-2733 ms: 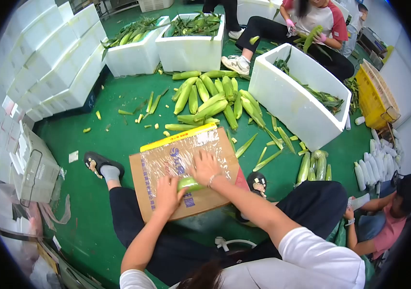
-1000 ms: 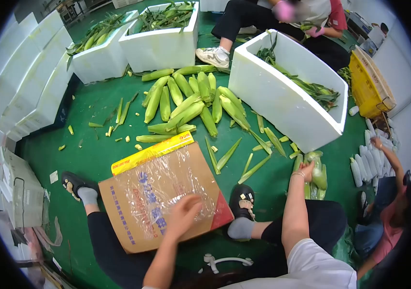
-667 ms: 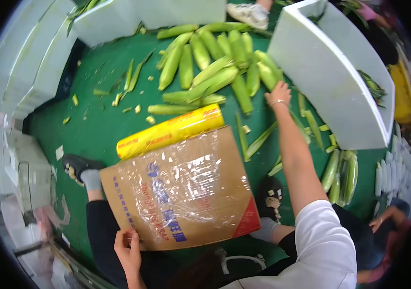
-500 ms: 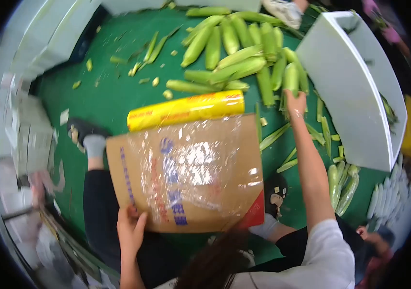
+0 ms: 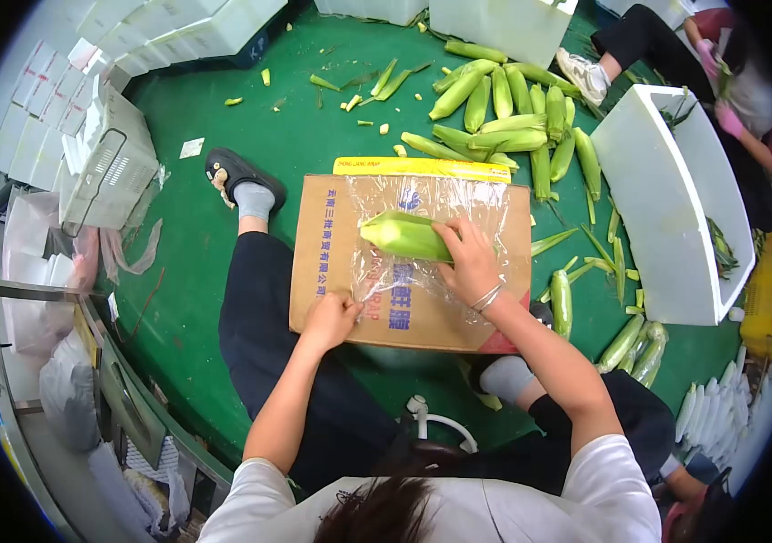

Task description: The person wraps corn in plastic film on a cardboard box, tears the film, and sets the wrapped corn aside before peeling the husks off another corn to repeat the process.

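A green ear of corn in its husk lies across the clear plastic wrap on a cardboard box. My right hand is wrapped round the right end of the ear. At the wrap's lower left edge, my left hand has its fingers pinched together on the film, over the front part of the box. Behind the box sits a yellow roll of plastic wrap, partly hidden by it. The box rests over my lap.
Several husked ears of corn are piled on the green floor. A white foam box stands at right, near a co-worker's gloved hand. Wrapped corn lies lower right. A white basket stands left.
My right hand has brought an ear of corn from the pile onto the wrap on the box. My left hand has closed on the wrap's edge. The view has shifted.
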Available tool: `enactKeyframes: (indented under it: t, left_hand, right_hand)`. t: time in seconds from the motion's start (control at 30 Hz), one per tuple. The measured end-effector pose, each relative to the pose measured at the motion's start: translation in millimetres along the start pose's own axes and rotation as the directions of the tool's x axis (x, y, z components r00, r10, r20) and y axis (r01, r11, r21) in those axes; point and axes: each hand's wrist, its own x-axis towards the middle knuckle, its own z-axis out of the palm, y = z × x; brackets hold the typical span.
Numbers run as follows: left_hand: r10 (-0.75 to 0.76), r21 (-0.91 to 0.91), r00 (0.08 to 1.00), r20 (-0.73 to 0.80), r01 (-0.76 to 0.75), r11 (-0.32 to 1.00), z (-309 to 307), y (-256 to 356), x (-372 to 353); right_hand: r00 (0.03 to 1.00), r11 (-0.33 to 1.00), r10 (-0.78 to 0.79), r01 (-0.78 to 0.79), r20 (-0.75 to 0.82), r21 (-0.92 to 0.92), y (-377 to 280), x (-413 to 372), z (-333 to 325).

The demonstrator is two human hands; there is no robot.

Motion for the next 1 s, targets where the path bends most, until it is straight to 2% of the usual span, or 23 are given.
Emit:
enactKeyframes:
  t: [0.03, 0.07, 0.1, 0.13, 0.17, 0.23, 0.27, 0.3, 0.33, 0.37, 0.4, 0.47, 0.53, 0.57, 0.63, 0.7, 0.73, 0.77, 0.83, 0.9, 0.93, 0.97, 1.0]
  left_hand:
    - [0.014, -0.004, 1.0, -0.003, -0.014, 1.0, -4, -3, -7]
    - [-0.073, -0.44, 0.997, 0.013, 0.072, 0.895, -9, -7, -15]
    - [-0.143, -0.784, 0.987, 0.074, 0.147, 0.603, -15, -1, -24]
    - [-0.061, -0.952, 0.998, 0.003, 0.021, 0.306, -21, 7, -35]
    - [-0.047, -0.949, 0.999, 0.012, 0.026, 0.314, -22, 22, -34]
    - [-0.081, -0.967, 0.966, -0.245, -0.237, 0.09, -17, 55, -21]
    - [-0.045, -0.894, 0.936, -0.35, -0.319, 0.315, -2, 46, 6]
    - [-0.023, -0.893, 0.938, -0.345, -0.32, 0.317, 8, 45, 22]
    - [0.236, -0.599, 0.876, -0.421, -0.464, 0.653, 18, 49, 35]
    - [0.497, -0.167, 0.785, -0.371, -0.583, 0.795, 18, 63, 40]
    - [0.519, -0.165, 0.776, -0.359, -0.6, 0.783, 16, 71, 40]
    - [0.624, 0.305, 0.775, -0.095, -0.574, 0.76, 8, 79, 27]
    - [0.643, 0.357, 0.765, -0.036, -0.591, 0.723, 6, 75, 34]
    - [0.636, 0.397, 0.771, 0.023, -0.591, 0.702, 7, 72, 37]
    - [0.639, 0.407, 0.766, 0.072, -0.608, 0.682, 3, 72, 43]
    - [0.651, 0.422, 0.749, 0.121, -0.633, 0.649, -6, 70, 46]
    - [0.639, 0.417, 0.751, 0.166, -0.64, 0.645, -10, 66, 44]
    - [0.619, 0.406, 0.758, 0.207, -0.642, 0.65, -9, 64, 40]
    - [0.61, 0.387, 0.751, 0.254, -0.657, 0.647, 2, 60, 16]
    - [0.619, 0.297, 0.723, 0.307, -0.69, 0.659, 18, 57, -10]
    - [0.613, 0.3, 0.721, 0.323, -0.693, 0.656, 21, 52, -20]
    - [0.607, 0.303, 0.717, 0.343, -0.696, 0.651, 21, 51, -27]
    - [0.611, 0.359, 0.72, 0.33, -0.694, 0.624, 18, 56, -31]
  right_hand:
    - [1.0, 0.999, 0.025, -0.024, 0.014, -0.028, 0, -7, 1]
    - [1.0, 0.999, 0.024, -0.024, 0.004, -0.041, -2, -17, 0]
    - [0.998, 0.999, -0.01, 0.013, 0.066, -0.046, -4, -30, -2]
    - [0.991, 0.998, -0.04, 0.047, 0.127, -0.047, -7, -37, -4]
    - [0.993, 0.998, -0.026, 0.032, 0.116, -0.052, -12, -38, -3]
    - [0.966, 0.994, -0.108, 0.105, 0.234, 0.026, -16, -41, -5]
    - [0.97, 0.995, -0.096, 0.095, 0.224, 0.015, -13, -34, -7]
    - [0.934, 0.997, -0.074, 0.056, 0.35, 0.06, -7, -21, -8]
    - [0.881, 0.995, -0.057, 0.011, 0.469, 0.1, -3, -14, -10]
    - [0.889, 0.996, -0.041, 0.002, 0.455, 0.086, -2, -15, -15]
    - [0.921, 0.998, -0.056, 0.049, 0.385, 0.028, -1, -16, -19]
    - [0.953, 0.997, -0.057, 0.07, 0.298, -0.033, -11, -32, -22]
    - [0.965, 0.975, 0.214, -0.22, -0.149, -0.03, -27, -62, -25]
    - [0.962, 0.974, 0.218, -0.226, -0.162, -0.031, -34, -76, -23]
    - [0.965, 0.941, 0.262, -0.26, -0.02, -0.215, -46, -105, -17]
    - [0.965, 0.918, 0.253, -0.264, -0.073, -0.296, 3, -127, -6]
    - [0.894, 0.941, 0.258, -0.318, -0.366, -0.115, 8, -117, -27]
    - [0.831, 0.892, 0.402, -0.45, -0.385, -0.04, 8, -112, -48]
    - [0.649, 0.74, 0.671, -0.615, -0.358, 0.272, 6, -101, -48]
    - [0.562, 0.573, 0.811, -0.708, -0.162, 0.412, -4, -101, -31]
    - [0.67, 0.671, 0.734, -0.688, -0.116, 0.275, -31, -109, -25]
    - [0.817, 0.817, 0.572, -0.576, 0.076, 0.037, -52, -122, -15]
    - [0.951, 0.954, 0.299, -0.296, -0.079, 0.04, -77, -136, -8]
